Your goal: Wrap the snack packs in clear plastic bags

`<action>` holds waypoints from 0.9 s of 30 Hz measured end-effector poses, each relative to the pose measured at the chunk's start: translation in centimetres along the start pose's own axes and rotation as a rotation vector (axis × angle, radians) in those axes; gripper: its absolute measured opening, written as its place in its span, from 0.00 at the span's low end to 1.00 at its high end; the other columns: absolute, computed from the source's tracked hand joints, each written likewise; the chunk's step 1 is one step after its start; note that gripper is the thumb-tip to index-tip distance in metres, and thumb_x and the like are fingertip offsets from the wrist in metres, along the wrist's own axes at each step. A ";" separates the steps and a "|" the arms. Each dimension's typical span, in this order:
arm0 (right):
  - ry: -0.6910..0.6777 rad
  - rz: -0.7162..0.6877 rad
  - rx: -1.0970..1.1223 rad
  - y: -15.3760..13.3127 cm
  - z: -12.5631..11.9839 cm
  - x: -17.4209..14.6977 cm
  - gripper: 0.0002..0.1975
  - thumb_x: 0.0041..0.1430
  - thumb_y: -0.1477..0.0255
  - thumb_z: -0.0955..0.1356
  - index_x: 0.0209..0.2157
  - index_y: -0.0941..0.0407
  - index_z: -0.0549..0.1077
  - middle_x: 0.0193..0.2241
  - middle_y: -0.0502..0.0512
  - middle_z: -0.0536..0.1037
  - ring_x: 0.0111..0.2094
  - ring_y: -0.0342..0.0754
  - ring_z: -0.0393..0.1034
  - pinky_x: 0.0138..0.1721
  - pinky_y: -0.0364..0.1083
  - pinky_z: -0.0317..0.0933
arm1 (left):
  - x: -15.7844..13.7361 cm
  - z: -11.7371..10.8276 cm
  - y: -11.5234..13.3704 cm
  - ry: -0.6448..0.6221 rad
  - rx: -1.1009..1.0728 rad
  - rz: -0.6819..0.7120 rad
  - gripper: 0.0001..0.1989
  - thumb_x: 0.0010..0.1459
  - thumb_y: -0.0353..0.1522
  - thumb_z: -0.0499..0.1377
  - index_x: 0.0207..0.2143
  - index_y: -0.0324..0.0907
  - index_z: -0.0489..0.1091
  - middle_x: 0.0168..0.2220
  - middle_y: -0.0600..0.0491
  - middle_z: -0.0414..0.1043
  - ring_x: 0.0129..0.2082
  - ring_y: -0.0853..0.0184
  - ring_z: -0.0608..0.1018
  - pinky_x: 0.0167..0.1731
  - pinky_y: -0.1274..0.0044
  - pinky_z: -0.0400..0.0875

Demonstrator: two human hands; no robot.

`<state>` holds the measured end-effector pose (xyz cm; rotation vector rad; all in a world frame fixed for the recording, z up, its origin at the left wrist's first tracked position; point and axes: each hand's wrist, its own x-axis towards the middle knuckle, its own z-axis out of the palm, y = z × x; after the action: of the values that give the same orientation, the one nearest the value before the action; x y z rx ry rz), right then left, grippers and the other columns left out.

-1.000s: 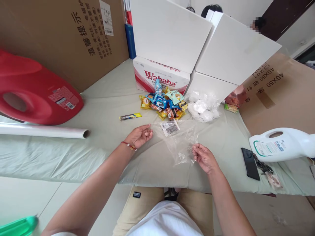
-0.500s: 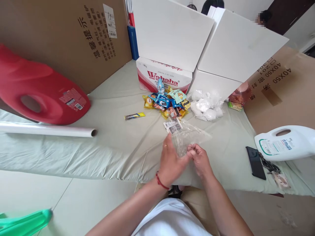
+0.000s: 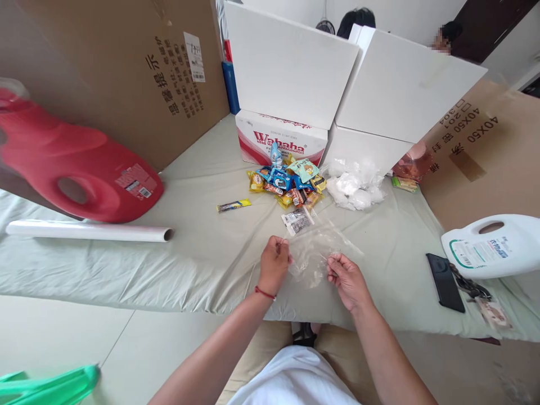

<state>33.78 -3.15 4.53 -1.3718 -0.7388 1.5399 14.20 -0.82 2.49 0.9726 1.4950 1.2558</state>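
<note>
Head view: the clear plastic bag is on the near side of the snack pile, over the tabletop; whether its underside touches the cloth cannot be confirmed. The two-sided hold presumably serves to spread the limp film. The Wahaha box stands directly behind the pile, possibly as a backstop. White bundles sit just right of the pile; a wrapped bar lies apart to its left. The fingers of the left hand pinch the bag's left edge; those of the right hand pinch its right edge. Film spans between, extending beyond the fingertips toward the pile.
</note>
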 end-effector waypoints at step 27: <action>-0.297 0.247 -0.744 -0.9 -8.3 -4.5 0.25 0.55 0.45 0.70 0.31 0.54 0.75 0.27 0.53 0.75 0.28 0.47 0.66 0.25 0.43 0.61 | 0.0 -6.7 -1.4 0.009 -0.009 -0.221 0.19 0.56 0.49 0.62 0.31 0.46 0.61 0.16 0.65 0.55 0.12 0.73 0.59 0.12 0.79 0.51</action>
<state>41.87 -8.01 5.58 -1.8331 -1.4755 1.7684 7.73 -2.81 1.45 0.7725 1.5561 1.1079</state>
